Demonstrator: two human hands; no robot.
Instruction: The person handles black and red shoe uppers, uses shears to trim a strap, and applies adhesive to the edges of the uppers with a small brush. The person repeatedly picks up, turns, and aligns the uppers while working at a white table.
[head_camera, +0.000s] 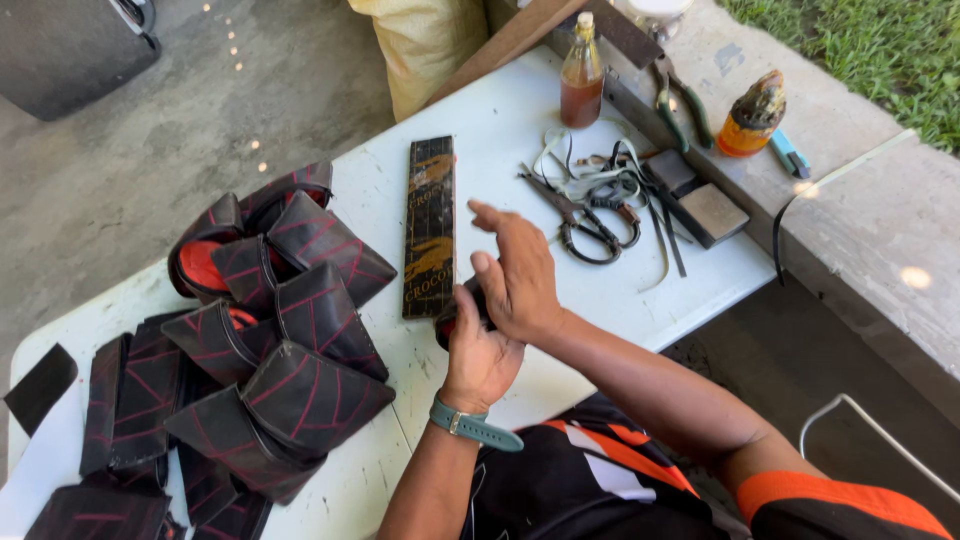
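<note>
While a long black strip with gold print (429, 228) is lying flat on the white table (480, 120) beside an amber bottle (581, 75), both hands are closing around a small black pouch with red inside (452, 322), left hand (480, 355) gripping underneath, right hand (518, 275) pressing on top.

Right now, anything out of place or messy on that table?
Nothing spilled or broken. The black stitched pieces are heaped loosely, some hanging over the white table edge at left. Scissors lie tangled with straps. Both hands, left hand and right hand, enclose a small dark piece.
</note>
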